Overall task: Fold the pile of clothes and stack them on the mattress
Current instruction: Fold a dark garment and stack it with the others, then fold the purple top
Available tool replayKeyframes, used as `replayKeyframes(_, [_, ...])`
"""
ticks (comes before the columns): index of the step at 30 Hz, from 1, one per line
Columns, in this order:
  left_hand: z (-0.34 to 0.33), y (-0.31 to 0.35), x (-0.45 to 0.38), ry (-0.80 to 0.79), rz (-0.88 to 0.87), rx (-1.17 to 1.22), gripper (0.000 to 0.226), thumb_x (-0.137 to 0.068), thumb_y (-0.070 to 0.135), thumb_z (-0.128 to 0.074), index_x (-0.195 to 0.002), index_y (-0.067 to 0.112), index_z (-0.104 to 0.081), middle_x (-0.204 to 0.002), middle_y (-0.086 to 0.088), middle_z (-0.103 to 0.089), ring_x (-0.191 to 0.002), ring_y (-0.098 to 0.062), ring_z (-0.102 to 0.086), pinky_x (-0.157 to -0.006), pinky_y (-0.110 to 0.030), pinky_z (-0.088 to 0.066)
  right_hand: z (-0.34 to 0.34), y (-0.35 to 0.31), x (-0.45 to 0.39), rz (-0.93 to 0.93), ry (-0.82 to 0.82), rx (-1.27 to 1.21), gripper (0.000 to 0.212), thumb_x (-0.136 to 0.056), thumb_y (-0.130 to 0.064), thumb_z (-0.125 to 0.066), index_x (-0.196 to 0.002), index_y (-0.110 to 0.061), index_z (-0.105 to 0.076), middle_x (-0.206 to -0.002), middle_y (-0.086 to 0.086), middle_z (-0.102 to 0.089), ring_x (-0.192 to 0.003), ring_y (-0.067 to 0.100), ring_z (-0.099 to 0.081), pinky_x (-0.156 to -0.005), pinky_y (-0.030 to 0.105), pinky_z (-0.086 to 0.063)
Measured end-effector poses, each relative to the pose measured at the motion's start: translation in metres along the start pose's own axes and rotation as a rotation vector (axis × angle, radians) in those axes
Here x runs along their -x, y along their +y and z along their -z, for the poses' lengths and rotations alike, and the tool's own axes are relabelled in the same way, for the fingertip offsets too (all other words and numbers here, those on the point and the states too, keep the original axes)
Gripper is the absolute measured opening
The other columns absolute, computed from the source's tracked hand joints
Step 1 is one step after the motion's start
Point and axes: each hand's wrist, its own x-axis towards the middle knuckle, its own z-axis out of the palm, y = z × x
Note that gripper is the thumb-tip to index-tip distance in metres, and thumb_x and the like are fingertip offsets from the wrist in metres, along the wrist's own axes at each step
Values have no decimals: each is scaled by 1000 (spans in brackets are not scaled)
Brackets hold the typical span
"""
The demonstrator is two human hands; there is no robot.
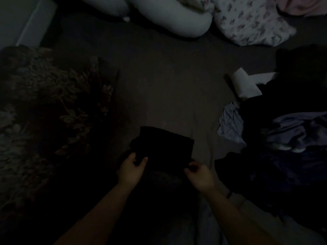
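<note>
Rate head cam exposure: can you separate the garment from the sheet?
Head view: heavily underexposed; black folded garment barely separates from the mattress sheet; left hand and right hand readable, finger detail soft; white pillow is brightest; edges bend.

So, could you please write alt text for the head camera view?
In dim light, a person's left hand and right hand hold the near edge of a folded black garment on a dark mattress. An unfolded pile of clothes lies to the right, pillows at the far end.
</note>
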Motion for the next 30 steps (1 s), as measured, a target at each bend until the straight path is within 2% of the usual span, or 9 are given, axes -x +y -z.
replayKeyframes(4, [5, 17, -7, 3, -77, -166, 37, -88, 47, -56, -116, 23, -63, -110, -3, -67, -108, -25, -60, -97, -36, -43, 1, -23, -12, -15, 50, -47, 53, -84, -52, -58, -121, -15, -58, -113, 5, -66, -105, 24, -62, -84, 27, -48])
replayKeyframes(10, [2, 35, -27, 41, 35, 123, 70, -63, 56, -70, -113, 7, -65, -130, -17, -49, -121, -33, -50, -107, -39, -39, 2, -37, -29, -12, 337, -66, 21, -81, -18, -67, -93, -1, -68, -109, 20, -60, -105, 29, -56, -84, 24, -40])
replayKeyframes(13, [5, 54, -34, -16, 173, 278, 85, -71, 29, -80, -138, 4, -36, -130, -13, -48, -118, -31, -52, -100, -42, -45, 10, -42, -31, -145, 287, -351, 15, -78, -11, -71, -76, 0, -60, -89, 13, -65, -82, 21, -61, -63, 22, -42])
replayKeyframes(14, [3, 59, -39, -37, 218, 337, 84, -73, 20, -79, -139, 1, -31, -130, -15, -49, -115, -31, -54, -97, -42, -47, 13, -46, -33, -162, 253, -457, 16, -77, -10, -73, -77, 0, -60, -86, 12, -65, -76, 20, -61, -59, 20, -44])
replayKeyframes(17, [2, 80, -50, -168, 194, 365, 51, -79, 12, -74, -123, -5, -54, -121, -22, -60, -99, -32, -62, -79, -35, -52, 24, -56, -42, -162, 90, -502, 24, -81, -9, -70, -97, 9, -66, -96, 18, -69, -82, 24, -64, -71, 24, -53])
replayKeyframes(21, [5, 115, -68, -50, -96, 254, 37, -87, 12, -65, -121, 0, -57, -121, -17, -61, -106, -27, -59, -88, -28, -45, 55, -81, -69, -59, 138, -579, 11, -87, -6, -61, -78, 1, -61, -70, 14, -60, -62, 10, -56, -52, 16, -41])
replayKeyframes(23, [10, 141, -78, 24, -230, 276, 35, -89, 10, -62, -121, -2, -56, -118, -18, -61, -106, -25, -58, -87, -25, -42, 79, -101, -87, 44, 228, -628, 5, -88, -6, -59, -90, -1, -60, -81, 11, -58, -76, 15, -56, -60, 22, -42])
replayKeyframes(26, [11, 175, -107, 57, -305, 366, 40, -88, 10, -63, -124, -2, -53, -116, -11, -58, -105, -20, -56, -88, -26, -43, 109, -130, -125, 149, 300, -627, 23, -89, -12, -62, -108, 0, -57, -99, 11, -58, -96, 24, -58, -74, 28, -47])
replayKeyframes(30, [-8, 181, -141, -30, -184, 631, 91, -71, 8, -79, -144, 10, -26, -139, -13, -44, -124, -28, -49, -101, -45, -44, 112, -128, -169, 166, 232, -565, 69, -85, -17, -69, -142, -3, -33, -139, 15, -46, -126, 28, -47, -104, 34, -41])
